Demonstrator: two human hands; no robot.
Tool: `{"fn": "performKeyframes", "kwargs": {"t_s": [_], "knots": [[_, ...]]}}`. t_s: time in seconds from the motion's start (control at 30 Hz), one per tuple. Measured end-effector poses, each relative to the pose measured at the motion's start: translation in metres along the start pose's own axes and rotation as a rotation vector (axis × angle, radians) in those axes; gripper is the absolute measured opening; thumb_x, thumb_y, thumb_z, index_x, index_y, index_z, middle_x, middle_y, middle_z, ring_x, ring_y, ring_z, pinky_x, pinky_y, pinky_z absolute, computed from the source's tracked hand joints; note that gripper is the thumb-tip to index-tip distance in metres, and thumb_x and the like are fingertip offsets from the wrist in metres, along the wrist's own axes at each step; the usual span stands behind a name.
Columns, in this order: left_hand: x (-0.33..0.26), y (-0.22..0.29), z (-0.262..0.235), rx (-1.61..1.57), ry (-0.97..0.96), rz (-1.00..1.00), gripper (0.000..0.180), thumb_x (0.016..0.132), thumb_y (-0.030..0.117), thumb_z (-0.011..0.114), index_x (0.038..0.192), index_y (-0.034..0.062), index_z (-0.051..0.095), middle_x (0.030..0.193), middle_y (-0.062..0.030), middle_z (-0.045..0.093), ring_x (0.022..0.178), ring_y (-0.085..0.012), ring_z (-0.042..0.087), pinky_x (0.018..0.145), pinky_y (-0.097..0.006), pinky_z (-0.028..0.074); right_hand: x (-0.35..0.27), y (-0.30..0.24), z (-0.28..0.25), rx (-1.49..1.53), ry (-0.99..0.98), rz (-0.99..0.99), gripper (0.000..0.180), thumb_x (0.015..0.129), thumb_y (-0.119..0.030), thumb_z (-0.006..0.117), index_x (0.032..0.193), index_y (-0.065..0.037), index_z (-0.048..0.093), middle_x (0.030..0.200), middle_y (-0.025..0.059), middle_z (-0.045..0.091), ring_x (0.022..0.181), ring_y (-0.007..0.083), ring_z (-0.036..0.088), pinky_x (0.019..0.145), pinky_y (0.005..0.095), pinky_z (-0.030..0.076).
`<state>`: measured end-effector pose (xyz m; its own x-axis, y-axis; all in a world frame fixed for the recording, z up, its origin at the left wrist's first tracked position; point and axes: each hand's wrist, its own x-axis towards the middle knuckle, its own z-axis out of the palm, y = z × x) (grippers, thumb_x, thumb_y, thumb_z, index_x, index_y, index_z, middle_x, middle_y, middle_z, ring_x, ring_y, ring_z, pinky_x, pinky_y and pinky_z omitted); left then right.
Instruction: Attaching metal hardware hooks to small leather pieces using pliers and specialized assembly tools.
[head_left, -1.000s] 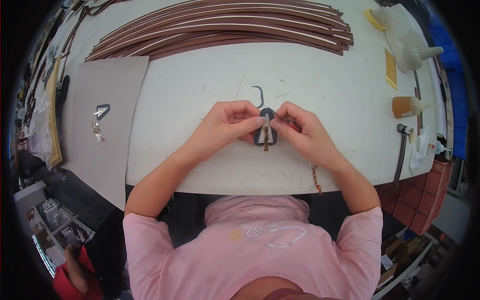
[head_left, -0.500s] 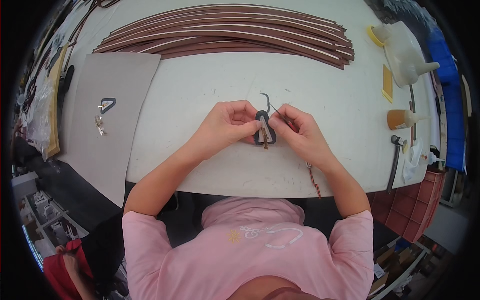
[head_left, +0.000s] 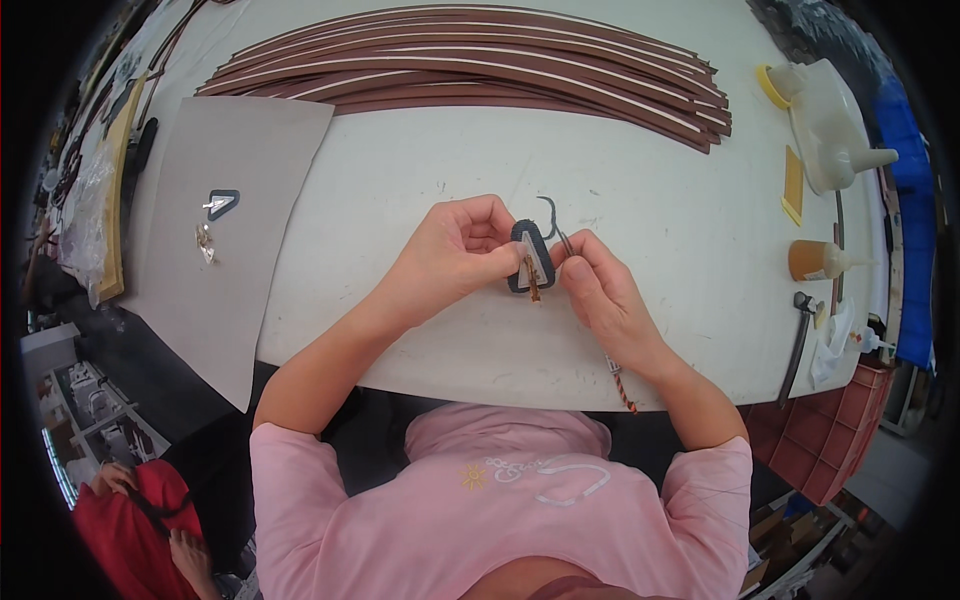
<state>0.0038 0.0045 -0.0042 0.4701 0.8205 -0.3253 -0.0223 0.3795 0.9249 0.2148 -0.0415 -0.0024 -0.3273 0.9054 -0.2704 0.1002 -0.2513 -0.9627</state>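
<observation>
My left hand [head_left: 462, 245] pinches a small dark-edged triangular piece [head_left: 519, 282] between thumb and fingers. Its middle is pale, and a narrow brownish-gold metal part [head_left: 534, 282] lies along it and sticks out at the bottom. From its top right a thin dark strip [head_left: 549, 208] curls upward, loose at the end. Close by on the right, my right hand [head_left: 603, 290] is closed on a slim, pointed grey tool [head_left: 566, 242], its tip by the base of the strip. Most of the tool is hidden in the fingers. A red-and-black twisted cord [head_left: 622, 390] hangs below that hand.
A grey sheet [head_left: 255, 190] at left bears another dark-edged triangle [head_left: 222, 204] and small gold metal pieces [head_left: 206, 243]. Brown strips [head_left: 470, 75] lie across the back. Bottles [head_left: 815, 261] and a hammer [head_left: 797, 350] are at right. Someone in red [head_left: 150, 520] sits lower left.
My right hand has drawn slightly right and down from the triangular piece, and the tool now points more upright. The left hand keeps its pinch. The person in red has shifted their hands.
</observation>
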Motion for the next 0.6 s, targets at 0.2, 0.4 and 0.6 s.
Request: {"fn": "performKeyframes", "kwargs": {"t_s": [0.2,0.4,0.6], "knots": [[-0.001,-0.002,0.008,0.039,-0.048,0.097,0.01,0.087,0.008,0.068,0.088,0.0012,0.061,0.082,-0.0017,0.065,0.076,-0.0065,0.06,0.072,-0.023,0.05,0.008,0.009,-0.002,0.068,0.025,-0.001,0.015,0.098,-0.015,0.06,0.098,-0.001,0.055,0.081,-0.0021,0.055,0.072,0.0024,0.048,0.065,0.0193,0.041],[0.001,-0.009,0.005,0.009,-0.082,0.037,0.013,0.09,0.01,0.069,0.096,-0.0001,0.063,0.09,-0.0051,0.067,0.085,-0.0099,0.064,0.077,-0.025,0.052,0.007,0.007,-0.001,0.099,0.004,-0.006,0.015,0.097,-0.013,0.061,0.095,0.001,0.057,0.083,-0.0004,0.06,0.077,0.0031,0.054,0.071,0.0204,0.047],[0.005,-0.018,0.005,-0.033,-0.042,0.024,0.013,0.09,0.01,0.069,0.094,-0.0003,0.064,0.089,-0.004,0.067,0.083,-0.0094,0.064,0.077,-0.024,0.051,0.009,0.013,-0.005,-0.035,-0.012,0.006,0.015,0.096,-0.014,0.062,0.094,0.0,0.057,0.081,-0.001,0.059,0.072,0.0023,0.051,0.066,0.0206,0.045]]}}
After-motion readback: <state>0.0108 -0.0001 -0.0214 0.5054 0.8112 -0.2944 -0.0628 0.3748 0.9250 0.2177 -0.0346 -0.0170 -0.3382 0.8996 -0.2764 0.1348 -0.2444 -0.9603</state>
